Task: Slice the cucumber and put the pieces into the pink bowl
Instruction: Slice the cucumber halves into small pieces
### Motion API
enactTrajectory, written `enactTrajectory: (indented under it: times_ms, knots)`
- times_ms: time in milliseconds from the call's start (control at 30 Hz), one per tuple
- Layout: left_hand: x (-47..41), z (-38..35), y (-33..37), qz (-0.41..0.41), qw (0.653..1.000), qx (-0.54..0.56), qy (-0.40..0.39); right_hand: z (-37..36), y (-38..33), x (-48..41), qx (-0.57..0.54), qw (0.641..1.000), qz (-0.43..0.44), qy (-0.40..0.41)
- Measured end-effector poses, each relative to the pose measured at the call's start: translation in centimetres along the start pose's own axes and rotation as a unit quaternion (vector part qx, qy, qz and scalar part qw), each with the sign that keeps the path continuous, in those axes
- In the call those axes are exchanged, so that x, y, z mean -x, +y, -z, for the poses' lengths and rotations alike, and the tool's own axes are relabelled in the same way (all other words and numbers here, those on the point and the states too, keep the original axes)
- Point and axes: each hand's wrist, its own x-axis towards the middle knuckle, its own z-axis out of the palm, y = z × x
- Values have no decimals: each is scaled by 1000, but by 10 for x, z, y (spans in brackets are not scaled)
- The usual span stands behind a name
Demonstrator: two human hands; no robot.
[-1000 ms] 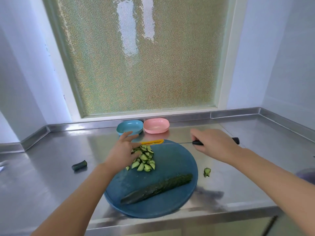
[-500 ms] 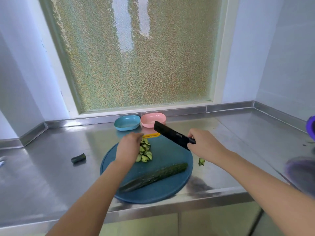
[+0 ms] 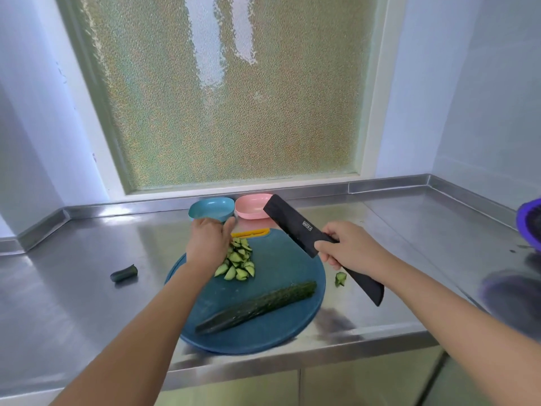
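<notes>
So the round blue cutting board sits on the shiny desk, and most of the job happens on it. A long dark cucumber lies across the near part of the board, not yet cut up, with its flat cut end pointing to the board's right side. On the far part of the board is a heap of small cucumber pieces. The left hand is at the left of that heap, touching its edge. I think it is there to gather the bits. Its back faces us, so I cannot tell if the fingers hold any pieces. The right hand is above the right edge of the board, with its fingers wrapped around a black knife. The wide blade is up in the air and points away, toward the far side of the board. Maybe it is held up so it can help scoop or push the heap. The pink bowl waits just past the far edge of the board, next to a blue bowl, so the trip for the pieces is short. I see no pieces in it. One stray bit lies on the desk just off the board's right edge. A cucumber end lies off to the board's left.
</notes>
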Motion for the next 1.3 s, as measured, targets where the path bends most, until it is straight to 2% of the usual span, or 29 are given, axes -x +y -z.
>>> enactTrajectory:
  times_ms: [67,133,233,333,400,567,867,1067,1300]
  knots:
    - [3,-2,4,-11,996,-87,-34,0,-1,7,-21,1000,2,-9]
    - [12,-1,12,-35,995,-74,-51,2,-2,12,18,1000,-6,-11]
    - [40,1,33,-137,984,-7,-110,3,-1,16,120,992,-18,-19]
    - [76,-5,56,-224,956,-50,-183,2,1,22,153,986,-11,-67]
    - [85,-13,61,-241,949,-64,-191,1,0,28,159,983,1,-90]
    - [71,-19,60,-204,963,-3,-174,-3,0,36,197,978,19,-68]
    - [73,-49,77,-130,984,26,-123,-17,15,44,200,978,11,-56]
    - [75,-58,72,-135,989,16,-64,-21,19,45,207,977,25,-38]
    - [75,-59,74,-126,990,15,-61,-17,19,40,203,978,30,-41]
